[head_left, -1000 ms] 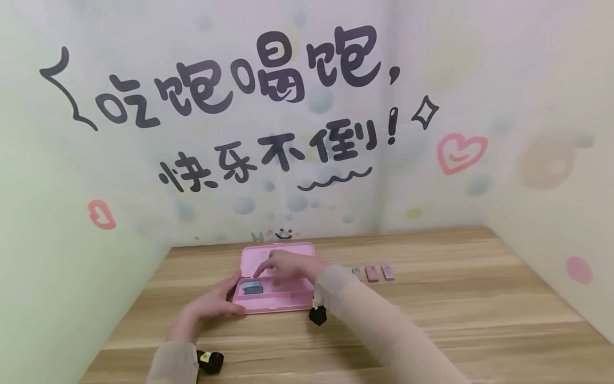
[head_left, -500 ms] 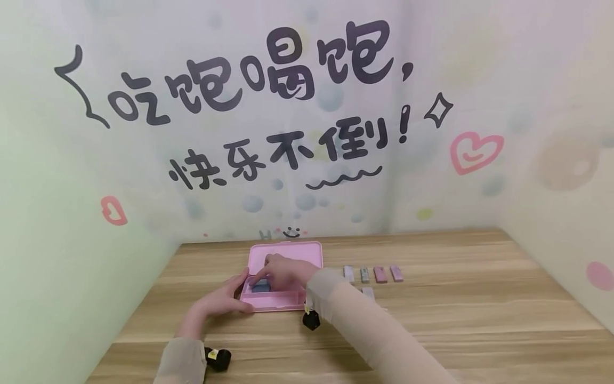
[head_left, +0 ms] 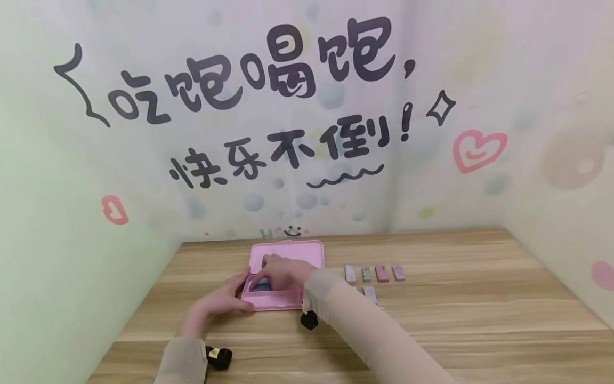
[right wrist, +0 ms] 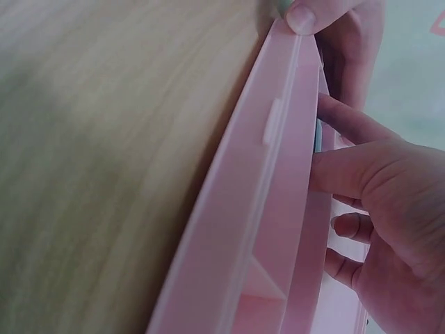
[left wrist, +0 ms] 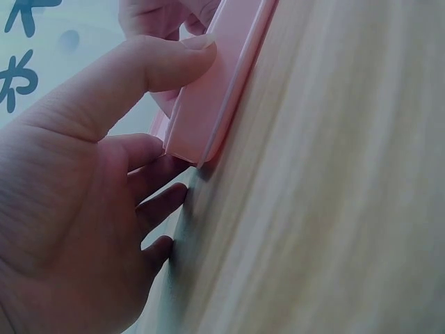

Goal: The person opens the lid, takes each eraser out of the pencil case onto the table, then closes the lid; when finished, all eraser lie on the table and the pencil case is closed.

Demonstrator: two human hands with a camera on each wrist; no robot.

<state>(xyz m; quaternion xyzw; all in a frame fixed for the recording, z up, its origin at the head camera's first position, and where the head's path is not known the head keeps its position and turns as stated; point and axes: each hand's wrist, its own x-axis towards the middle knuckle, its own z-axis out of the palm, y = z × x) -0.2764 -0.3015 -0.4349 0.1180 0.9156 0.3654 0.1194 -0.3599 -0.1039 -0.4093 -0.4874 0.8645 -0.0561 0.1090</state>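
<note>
An open pink pencil case lies on the table with its lid tipped back. My left hand grips its left end. In the left wrist view, the thumb lies on the front wall of the case and the fingers are behind its corner. My right hand reaches into the back compartment. Its thumb and index finger pinch a blue eraser, seen only as a sliver in the right wrist view, where the divider hides the fingertips. Whether another blue eraser lies beneath cannot be made out.
Right of the case, a row of erasers lies on the wooden table: pale, grey-green, pink and lilac. Another pale eraser lies nearer, beside my right sleeve. A printed wall stands behind the table.
My right hand has lowered into the compartment, its thumb and index finger coming down around the blue eraser. My left hand stays on the case. The head view has shifted slightly.
</note>
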